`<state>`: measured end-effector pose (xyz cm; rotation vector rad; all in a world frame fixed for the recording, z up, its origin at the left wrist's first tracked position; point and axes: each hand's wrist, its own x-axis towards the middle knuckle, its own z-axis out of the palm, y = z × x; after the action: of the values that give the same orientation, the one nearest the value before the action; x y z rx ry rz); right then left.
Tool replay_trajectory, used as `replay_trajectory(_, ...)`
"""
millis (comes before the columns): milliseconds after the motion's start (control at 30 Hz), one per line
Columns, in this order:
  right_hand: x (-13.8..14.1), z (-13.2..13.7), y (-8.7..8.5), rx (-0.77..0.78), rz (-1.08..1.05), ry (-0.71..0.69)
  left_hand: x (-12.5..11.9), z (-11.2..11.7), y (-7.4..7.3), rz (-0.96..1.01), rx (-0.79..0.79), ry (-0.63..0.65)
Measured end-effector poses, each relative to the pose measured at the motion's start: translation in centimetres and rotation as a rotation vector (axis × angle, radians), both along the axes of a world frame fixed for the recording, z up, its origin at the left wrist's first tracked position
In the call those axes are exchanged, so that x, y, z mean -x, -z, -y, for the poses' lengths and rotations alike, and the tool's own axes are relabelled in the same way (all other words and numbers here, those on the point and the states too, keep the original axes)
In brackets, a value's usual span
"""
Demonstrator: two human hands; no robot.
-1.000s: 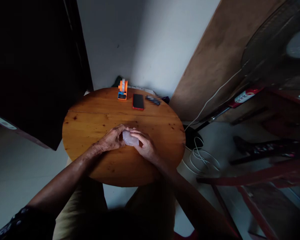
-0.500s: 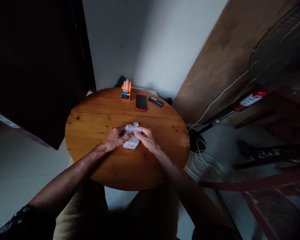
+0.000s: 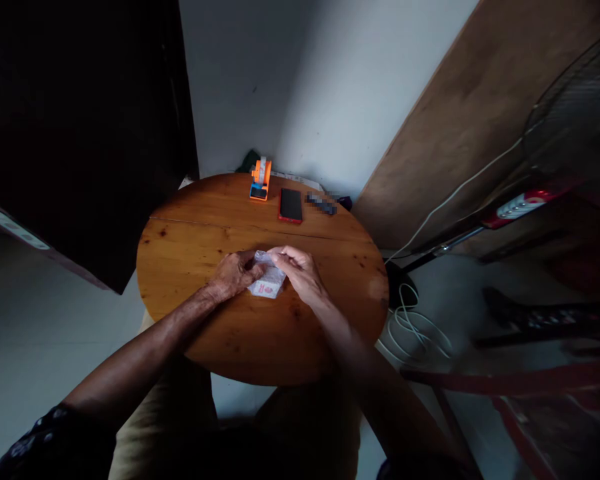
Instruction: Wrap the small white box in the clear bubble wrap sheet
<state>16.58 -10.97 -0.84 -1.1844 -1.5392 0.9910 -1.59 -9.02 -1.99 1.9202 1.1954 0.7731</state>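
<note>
A small clear plastic packet [image 3: 267, 283] with white contents and a red mark lies on the round wooden table [image 3: 190, 253]. My left hand [image 3: 235, 273] is closed on the packet's left top corner. From the right, my right hand [image 3: 300, 270] pinches the crumpled plastic at the packet's top. Both hands rest on the tabletop near its middle, fingertips almost touching.
At the table's far edge stand an orange tape dispenser [image 3: 260, 180], a red-cased phone [image 3: 291, 205] and a small dark handset [image 3: 321, 203]. A dark cabinet [image 3: 80, 120] is at the left. White cable coils [image 3: 420, 327] lie on the floor at the right, near a fan.
The packet was cupped and mostly covered by both hands; now it lies flatter on the table with its red mark showing, and both hands pinch its top. The camera view shifted slightly.
</note>
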Motion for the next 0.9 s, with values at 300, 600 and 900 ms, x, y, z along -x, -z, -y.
replay_trajectory(300,-0.5,2.2,-0.1,-0.122,0.157,-0.049,0.0,-0.1,0.2,0.059,0.041,-0.023)
replay_trajectory(600,-0.4,1.1,1.7,-0.169,0.155,0.014,1.4,0.2,-1.9,0.297,0.309,0.388)
replay_trajectory(900,-0.2,1.1,1.8,-0.252,0.175,0.096,0.8,0.0,-0.6,0.459,0.376,0.345)
